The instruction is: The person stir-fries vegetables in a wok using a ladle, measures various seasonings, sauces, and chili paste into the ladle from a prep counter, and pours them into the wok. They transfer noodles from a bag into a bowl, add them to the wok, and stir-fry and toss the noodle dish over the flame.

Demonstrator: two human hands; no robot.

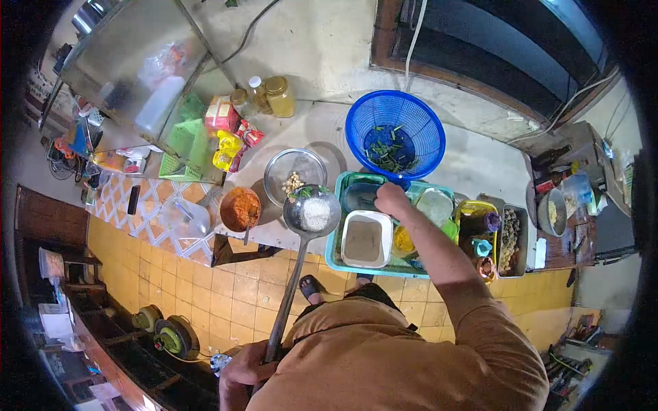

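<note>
My left hand point(245, 366) is wrapped round the long handle of a large metal ladle point(293, 284). The ladle's bowl holds a heap of white powder point(315, 214), with pale chunks and green leaves at its far edge. My right hand point(392, 200) is closed over the teal tray point(331, 241), close to a clear-looking container point(360, 196); what its fingers hold, if anything, is hidden. In the tray, a white square tub point(367, 238) of greyish-brown contents sits in front of that hand. Just beyond stands a blue basket point(356, 137) with cut green pieces.
A bowl of orange-red paste point(241, 207) with a spoon and a round metal plate point(296, 164) lie left of the ladle. Jars point(279, 97) stand by the wall. A yellow-rimmed basket point(476, 205) and a grey bin point(524, 246) flank the tray's right side.
</note>
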